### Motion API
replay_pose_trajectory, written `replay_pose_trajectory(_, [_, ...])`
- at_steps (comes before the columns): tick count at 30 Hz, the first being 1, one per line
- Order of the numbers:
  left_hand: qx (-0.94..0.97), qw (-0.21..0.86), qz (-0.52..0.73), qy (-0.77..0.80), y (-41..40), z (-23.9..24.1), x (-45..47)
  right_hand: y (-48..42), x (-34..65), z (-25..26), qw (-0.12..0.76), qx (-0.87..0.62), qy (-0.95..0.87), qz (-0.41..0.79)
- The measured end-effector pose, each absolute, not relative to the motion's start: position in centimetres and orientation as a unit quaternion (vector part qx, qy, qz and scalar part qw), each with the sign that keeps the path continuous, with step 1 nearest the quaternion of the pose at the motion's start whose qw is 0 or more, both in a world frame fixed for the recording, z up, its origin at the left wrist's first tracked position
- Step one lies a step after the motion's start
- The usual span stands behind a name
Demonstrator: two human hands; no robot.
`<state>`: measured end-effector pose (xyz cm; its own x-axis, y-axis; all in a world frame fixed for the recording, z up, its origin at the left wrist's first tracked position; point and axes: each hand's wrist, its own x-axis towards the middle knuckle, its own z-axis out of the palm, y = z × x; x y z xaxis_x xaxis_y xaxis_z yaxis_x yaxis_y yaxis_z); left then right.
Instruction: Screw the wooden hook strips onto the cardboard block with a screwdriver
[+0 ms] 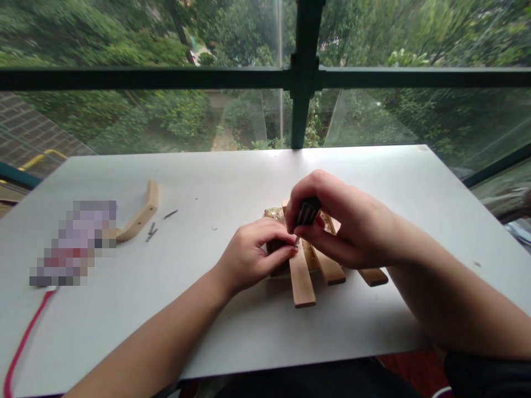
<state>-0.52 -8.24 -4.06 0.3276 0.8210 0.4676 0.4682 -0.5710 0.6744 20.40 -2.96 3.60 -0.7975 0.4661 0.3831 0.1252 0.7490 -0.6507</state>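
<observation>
My right hand (352, 226) is wrapped around the black handle of a screwdriver (307, 211). The tool's shaft points down at a pale wooden slat (302, 282). On that slat, the thumb and fingers of my left hand (249, 251) are pinched together right beside the shaft's tip; what they hold, if anything, is too small and covered to make out. Two more slats, a middle one (331, 271) and a right one (373, 276), stick out toward me. Beneath the slats lies a brownish, glossy block-like piece (274, 214), mostly hidden by my hands.
Left on the white table (232, 342) rests a curved wooden piece (143, 215) with small holes. Several dark screw-like pieces (151, 231) lie beside it. A pixelated object (77, 237) with a red cord (27, 337) is farther left. A window frame (305, 77) stands behind the table.
</observation>
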Motion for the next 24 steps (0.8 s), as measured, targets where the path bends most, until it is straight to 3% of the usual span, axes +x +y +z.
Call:
replay_pose_trajectory(14, [0.793, 0.228, 0.389, 0.41, -8.43, -4.01, -0.55, -3.04, 19.66, 3.14, 0.278, -0.161, -0.901, 0.29])
replay_pose_trajectory(24, [0.793, 0.224, 0.368, 0.431, -8.65, -3.86, -0.27, -3.33, 20.41, 4.13, 0.225, -0.181, -0.907, 0.305])
